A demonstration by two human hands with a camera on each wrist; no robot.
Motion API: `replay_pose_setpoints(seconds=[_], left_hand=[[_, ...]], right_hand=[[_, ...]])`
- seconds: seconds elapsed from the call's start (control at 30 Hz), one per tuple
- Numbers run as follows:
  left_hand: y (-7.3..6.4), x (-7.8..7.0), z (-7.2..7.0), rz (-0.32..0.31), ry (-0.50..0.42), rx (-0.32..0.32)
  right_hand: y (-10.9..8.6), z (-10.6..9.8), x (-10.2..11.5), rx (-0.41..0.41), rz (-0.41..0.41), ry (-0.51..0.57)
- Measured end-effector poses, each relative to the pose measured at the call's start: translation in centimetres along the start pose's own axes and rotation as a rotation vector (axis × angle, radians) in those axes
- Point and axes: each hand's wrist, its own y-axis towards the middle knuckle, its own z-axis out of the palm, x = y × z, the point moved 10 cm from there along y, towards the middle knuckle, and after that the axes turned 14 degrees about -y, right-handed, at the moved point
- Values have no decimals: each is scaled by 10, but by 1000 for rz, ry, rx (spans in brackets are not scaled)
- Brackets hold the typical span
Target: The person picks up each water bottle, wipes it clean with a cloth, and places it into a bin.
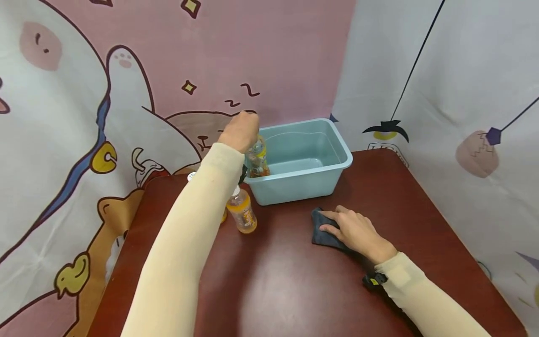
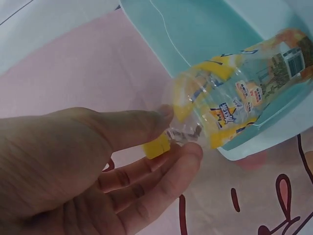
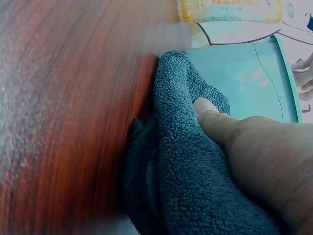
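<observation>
My left hand point(image 1: 241, 131) is raised at the left end of a light blue plastic bin point(image 1: 294, 188). Its thumb and fingers pinch the neck of a clear plastic bottle point(image 2: 234, 103) with a yellow cap point(image 2: 157, 146) and a yellow label. In the head view the bottle hangs upright inside the bin's left wall, some orange liquid at its bottom. My right hand point(image 1: 358, 231) grips a dark grey-blue cloth point(image 1: 324, 234) on the table in front of the bin. In the right wrist view the thumb presses on the folded, fuzzy fabric; the other fingers are hidden.
An orange-drink bottle point(image 1: 244, 216) with a white cap stands on the dark red wooden table point(image 1: 278, 290), left of the bin. Behind the left forearm, another bottle point(image 1: 223, 216) is mostly hidden, and a white cap point(image 1: 191, 176) shows past the sleeve. Printed curtains point(image 1: 290, 61) enclose the table.
</observation>
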Motion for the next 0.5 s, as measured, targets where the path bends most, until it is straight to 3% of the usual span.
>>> replay_pose_setpoints(seconds=[0.27, 0.3, 0.37, 0.5], left_hand=[[20, 19, 13, -61, 8, 37], [25, 23, 16, -69, 7, 46], [54, 45, 30, -62, 5, 61], [65, 50, 35, -60, 5, 68]], right_hand=[[0, 2, 2, -37, -20, -4], [0, 2, 1, -42, -22, -6], [0, 2, 0, -47, -19, -5], [-1, 4, -4, -37, -7, 2]])
